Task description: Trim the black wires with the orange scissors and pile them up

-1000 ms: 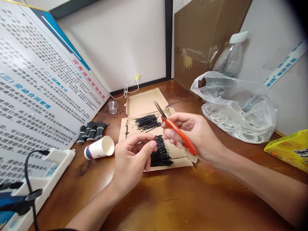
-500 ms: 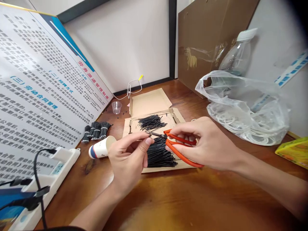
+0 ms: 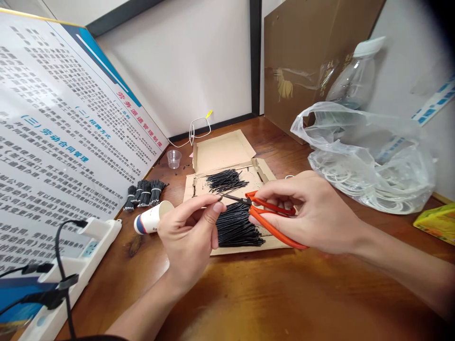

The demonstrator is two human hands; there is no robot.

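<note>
My right hand (image 3: 302, 213) is closed round the orange handles of a pair of scissors (image 3: 273, 223), its dark blades pointing left. At the blade tips, my left hand (image 3: 192, 227) pinches a short black wire (image 3: 221, 199) between thumb and forefinger; most of the wire is hidden by the fingers. Below and behind the hands, a large pile of black wires (image 3: 240, 227) lies on an opened cardboard box (image 3: 223, 151). A smaller pile of black wires (image 3: 225, 181) rests farther back on the same cardboard.
Left of my hands lie a tipped paper cup (image 3: 152, 218), tied black wire bundles (image 3: 144, 193) and a power strip (image 3: 81, 265). A small clear plastic cup (image 3: 174, 159) stands behind. On the right are a plastic bag of white cords (image 3: 373, 175), a bottle (image 3: 355, 76) and a yellow packet (image 3: 435, 222).
The scissors and my right hand have shifted slightly right, away from my left fingertips. My left hand keeps its pinch and has barely moved. The whole view has shifted a little.
</note>
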